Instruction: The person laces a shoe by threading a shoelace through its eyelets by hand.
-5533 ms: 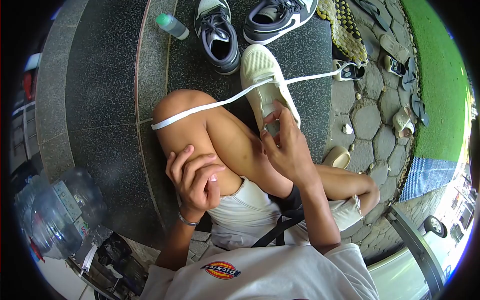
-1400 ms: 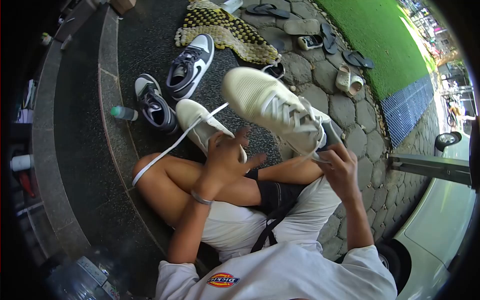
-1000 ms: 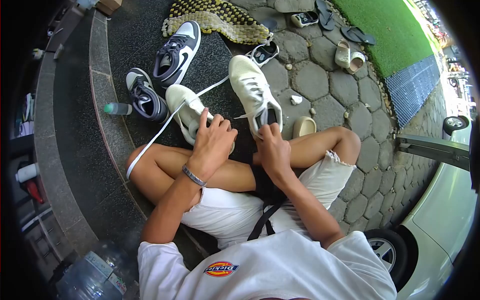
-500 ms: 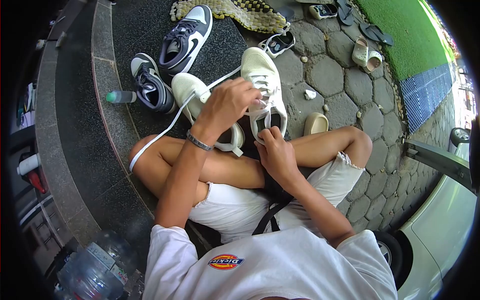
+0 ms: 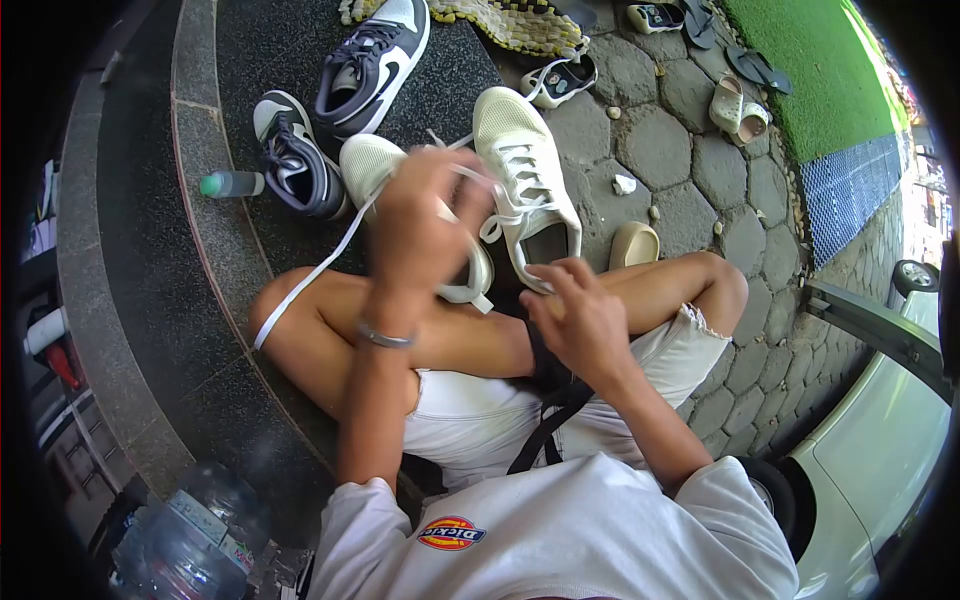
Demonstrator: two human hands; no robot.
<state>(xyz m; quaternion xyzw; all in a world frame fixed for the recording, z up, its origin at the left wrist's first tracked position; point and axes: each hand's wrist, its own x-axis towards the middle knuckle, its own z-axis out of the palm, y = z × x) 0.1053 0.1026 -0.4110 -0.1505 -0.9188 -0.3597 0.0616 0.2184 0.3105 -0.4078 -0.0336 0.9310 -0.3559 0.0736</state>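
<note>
A white sneaker with white laces lies toe-away in front of my crossed legs. Smeared by motion, my left hand is raised beside it, with a white shoelace running from the sneaker's eyelets into its fingers. My right hand has thumb and forefinger at the heel collar of this sneaker, its other fingers curled. Partly hidden behind my left hand is a second white sneaker. A loose white lace trails from it across my knee.
Grey-and-white sneakers stand on the dark step, near a small green-capped bottle. A beige clog rests on the stone paving by my knee. Other sandals lie farther off. A large clear bottle is at lower left.
My left hand has moved left and toward me, away from the sneaker's laces, drawing a lace along. My right hand stays at the heel, its fingers more lifted.
</note>
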